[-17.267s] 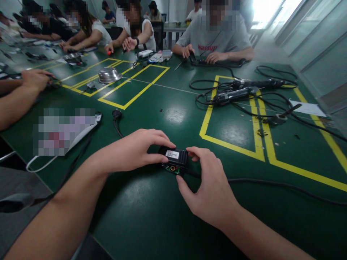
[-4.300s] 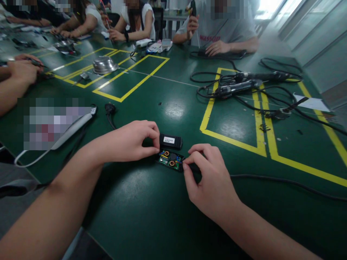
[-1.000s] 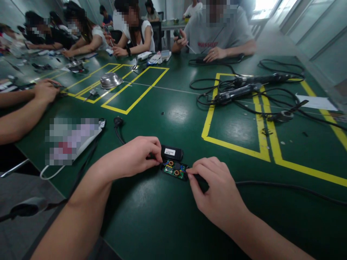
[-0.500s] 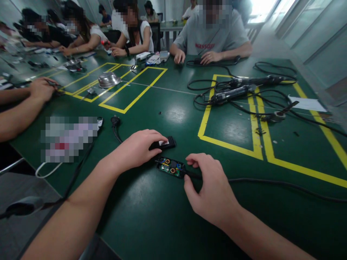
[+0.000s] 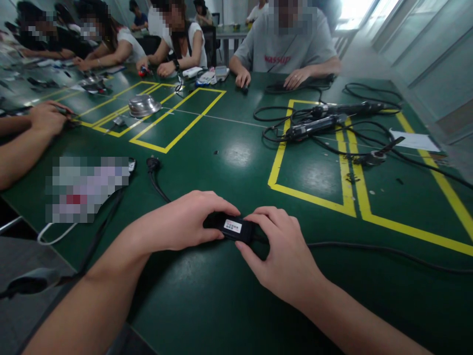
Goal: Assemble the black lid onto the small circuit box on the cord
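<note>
A small black plastic casing with a white printed label lies on the green table in front of me, its cover now over the circuit board. My left hand grips its left end between thumb and fingers. On the right end, my right hand pinches it with thumb and fingertips. A black cable runs off to the right from the casing. Another cable ends in a black plug beyond my left wrist. The circuit board is hidden under the cover.
Electric screwdrivers with looped cords lie at the right, near a white paper. A metal bowl stands at the back left. A co-worker's hands work at the left edge; other people sit across the table.
My left hand has brought the labelled cover down onto the open half, covering the circuit board. My right hand has moved slightly left and closed on the casing.
</note>
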Tool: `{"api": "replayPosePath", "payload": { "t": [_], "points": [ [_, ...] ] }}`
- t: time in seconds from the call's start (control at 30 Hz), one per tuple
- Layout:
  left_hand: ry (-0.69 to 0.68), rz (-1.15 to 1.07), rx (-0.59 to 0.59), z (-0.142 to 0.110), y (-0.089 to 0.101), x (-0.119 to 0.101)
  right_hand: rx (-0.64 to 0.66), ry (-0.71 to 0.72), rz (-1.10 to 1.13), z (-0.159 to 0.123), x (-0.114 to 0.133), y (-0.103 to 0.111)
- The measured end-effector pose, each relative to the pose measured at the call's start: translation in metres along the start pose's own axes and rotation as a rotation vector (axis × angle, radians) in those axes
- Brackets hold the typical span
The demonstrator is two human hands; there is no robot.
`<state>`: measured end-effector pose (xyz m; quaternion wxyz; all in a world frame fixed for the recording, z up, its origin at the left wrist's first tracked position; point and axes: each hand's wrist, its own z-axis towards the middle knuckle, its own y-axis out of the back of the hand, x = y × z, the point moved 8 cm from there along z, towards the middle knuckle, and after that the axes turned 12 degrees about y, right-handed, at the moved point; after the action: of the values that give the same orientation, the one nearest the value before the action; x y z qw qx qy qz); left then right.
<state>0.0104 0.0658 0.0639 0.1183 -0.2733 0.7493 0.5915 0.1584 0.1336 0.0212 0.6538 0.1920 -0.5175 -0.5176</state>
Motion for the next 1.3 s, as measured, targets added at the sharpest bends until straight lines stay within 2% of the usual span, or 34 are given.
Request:
{"api": "replayPosePath", "payload": {
  "t": [0.5, 0.8, 1.3],
  "points": [
    [-0.008, 0.015, -0.002, -0.0063, 0.0035, 0.0004, -0.001, 0.032, -0.026, 0.0002, 0.0014, -0.0021],
    [-0.025, 0.063, -0.006, -0.0051, -0.0048, -0.0020, 0.003, 0.001, -0.034, 0.0002, 0.0000, -0.0041],
    [-0.020, 0.053, -0.009, -0.0035, -0.0033, -0.0033, 0.006, 0.042, -0.072, -0.0006, 0.0043, -0.0033]
  ]
}}
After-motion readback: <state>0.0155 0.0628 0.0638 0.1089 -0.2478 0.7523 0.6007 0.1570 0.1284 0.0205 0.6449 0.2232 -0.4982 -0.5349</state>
